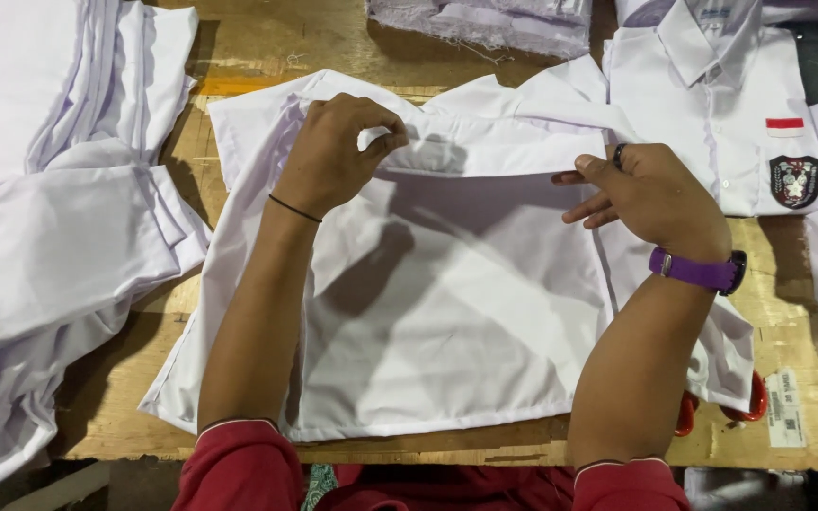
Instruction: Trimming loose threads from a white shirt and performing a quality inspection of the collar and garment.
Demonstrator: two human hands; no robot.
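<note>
A white shirt (pixel 447 303) lies face down on the wooden table (pixel 788 341), its collar at the far side. My left hand (pixel 333 151) pinches the folded top edge of the shirt near the collar, on the left. My right hand (pixel 650 194) grips the same fold at the right side, thumb on top. A thin black band sits on my left wrist, a purple watch (pixel 698 272) on my right, and a dark ring on a right finger.
A heap of white shirts (pixel 49 237) fills the left side. A folded white shirt with a chest badge and small red-and-white patch (pixel 721 114) lies at the far right. More pale cloth (pixel 485 24) is at the back. Red scissor handles (pixel 750 407) peek out under the shirt's right hem.
</note>
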